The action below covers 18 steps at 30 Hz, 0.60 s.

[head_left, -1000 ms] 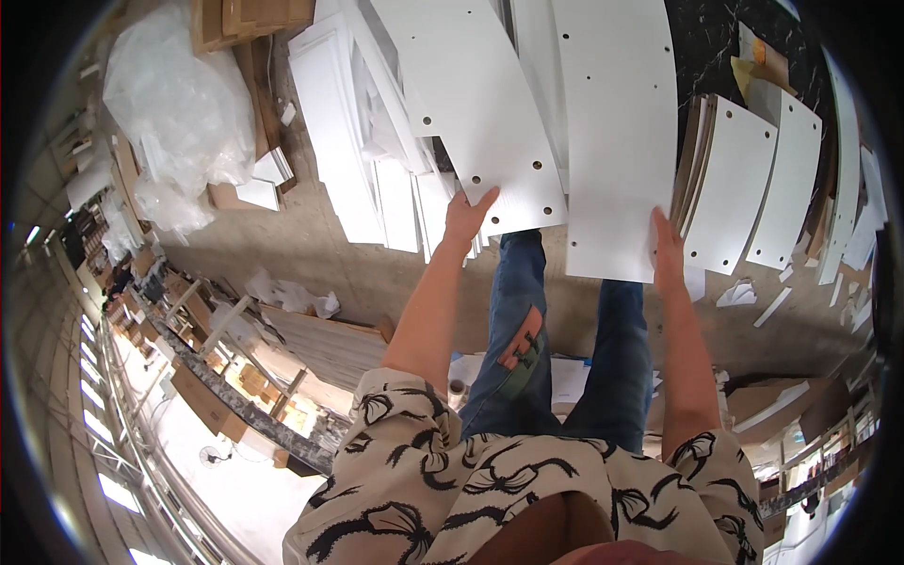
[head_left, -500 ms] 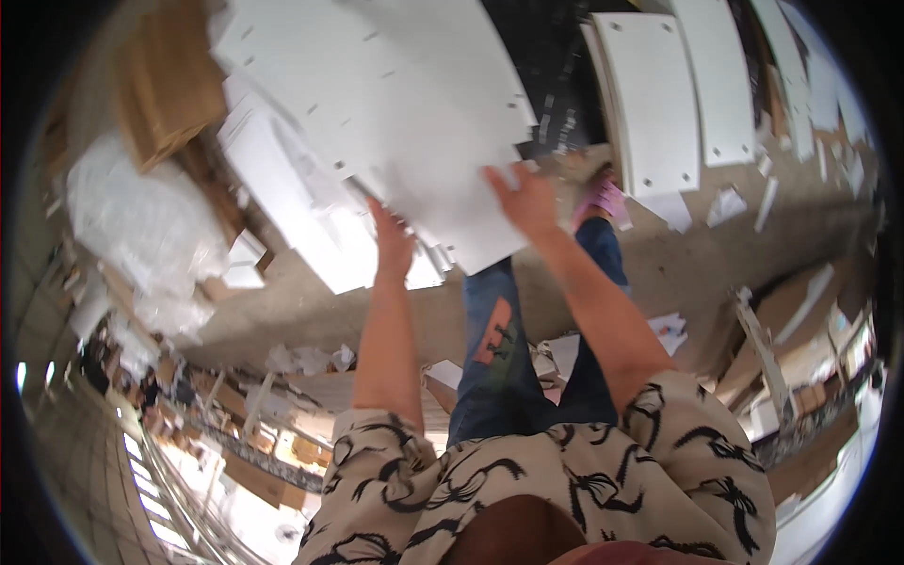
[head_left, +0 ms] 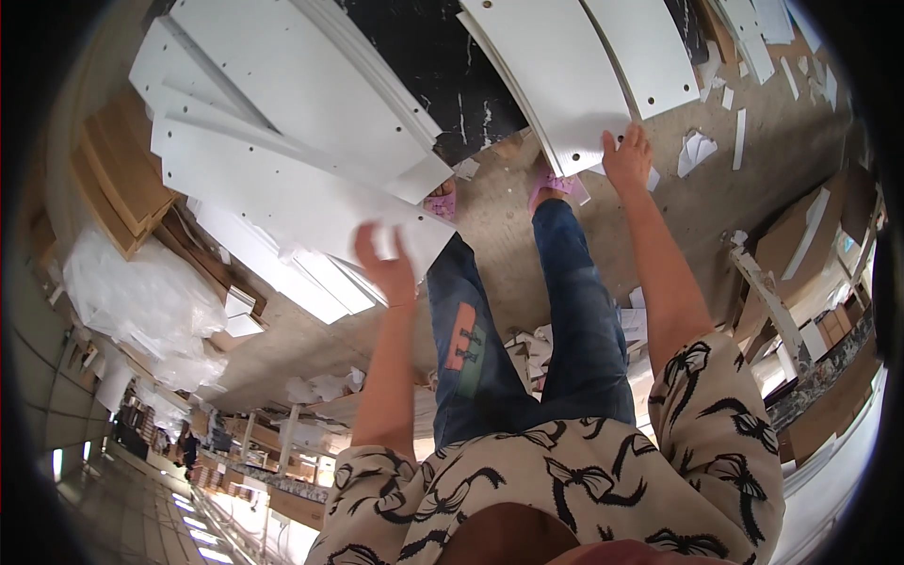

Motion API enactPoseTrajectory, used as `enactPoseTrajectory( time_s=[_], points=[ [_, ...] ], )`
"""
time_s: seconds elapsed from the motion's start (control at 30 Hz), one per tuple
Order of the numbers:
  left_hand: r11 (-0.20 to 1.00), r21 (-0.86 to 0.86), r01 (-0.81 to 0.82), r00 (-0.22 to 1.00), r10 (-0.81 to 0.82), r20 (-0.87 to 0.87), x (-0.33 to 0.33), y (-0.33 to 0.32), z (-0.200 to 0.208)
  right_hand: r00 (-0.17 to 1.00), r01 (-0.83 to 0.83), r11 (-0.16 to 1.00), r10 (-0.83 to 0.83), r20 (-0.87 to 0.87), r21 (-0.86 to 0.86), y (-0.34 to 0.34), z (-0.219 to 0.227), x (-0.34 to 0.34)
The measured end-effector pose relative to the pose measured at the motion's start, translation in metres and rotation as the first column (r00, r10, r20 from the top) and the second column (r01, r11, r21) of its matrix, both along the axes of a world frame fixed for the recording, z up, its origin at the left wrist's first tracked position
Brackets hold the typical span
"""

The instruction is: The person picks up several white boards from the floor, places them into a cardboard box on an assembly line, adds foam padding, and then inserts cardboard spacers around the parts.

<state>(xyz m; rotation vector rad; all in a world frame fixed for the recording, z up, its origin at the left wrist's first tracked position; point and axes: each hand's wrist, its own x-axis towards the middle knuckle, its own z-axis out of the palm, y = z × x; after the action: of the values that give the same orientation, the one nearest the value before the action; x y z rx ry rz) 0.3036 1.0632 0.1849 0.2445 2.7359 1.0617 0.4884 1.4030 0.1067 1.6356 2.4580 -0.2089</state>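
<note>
Both hands shift in the head view since half a second ago: the right hand [head_left: 626, 162] leaves the panel it had by the left hand [head_left: 384, 262] and is now at the right stack [head_left: 556, 75], in the upper right of the frame. With the head's turn, everything sits differently in the picture too.

The left hand is spread, thumb well apart from the fingers, at the near edge of the loose panel [head_left: 273, 184]; blur hides whether it touches. Nothing looks clamped in it. That panel lies in the left of the frame, askew across the left pile [head_left: 301, 80], perhaps because it has been let go without being squared up.

The right hand is also unclosed, thumb and fingers apart by the near corner of the right stack; I cannot tell if skin meets panel. It probably goes there because that end overhangs the dark surface [head_left: 443, 66], leaving an edge to grip.

Both piles lie flat with their short ends toward the person, which likely keeps the corners within reach. White strips [head_left: 325, 287] lie beneath the loose panel, centre left. Plastic wrap [head_left: 141, 306] sits farther left, and paper scraps [head_left: 697, 151] litter the floor [head_left: 499, 273] at upper right.
</note>
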Motion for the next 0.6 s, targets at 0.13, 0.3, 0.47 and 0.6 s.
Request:
enactPoseTrajectory(
  time_s=[0.13, 0.3, 0.47, 0.6],
  points=[
    [0.993, 0.092, 0.070, 0.721, -0.114, 0.683, 0.062, 0.093, -0.041, 0.979, -0.204, 0.976, 0.205, 0.002, -0.077, -0.042, -0.004, 0.013],
    [0.989, 0.042, -0.145, 0.540, 0.043, 0.841, 0.057, 0.176, -0.076, 0.945, -0.328, 0.940, 0.326, -0.031, -0.091, -0.027, 0.021, 0.011],
    [0.985, -0.121, -0.121, 0.602, 0.170, 0.780, 0.053, 0.192, -0.057, 0.935, -0.257, 0.887, 0.328, -0.132, 0.385, 0.180, -0.034, -0.008],
    [0.979, -0.035, -0.201, 0.544, 0.141, 0.827, 0.044, 0.204, -0.003, 0.938, -0.268, 0.940, 0.304, -0.165, 0.213, 0.199, -0.047, 0.005]
  ],
)
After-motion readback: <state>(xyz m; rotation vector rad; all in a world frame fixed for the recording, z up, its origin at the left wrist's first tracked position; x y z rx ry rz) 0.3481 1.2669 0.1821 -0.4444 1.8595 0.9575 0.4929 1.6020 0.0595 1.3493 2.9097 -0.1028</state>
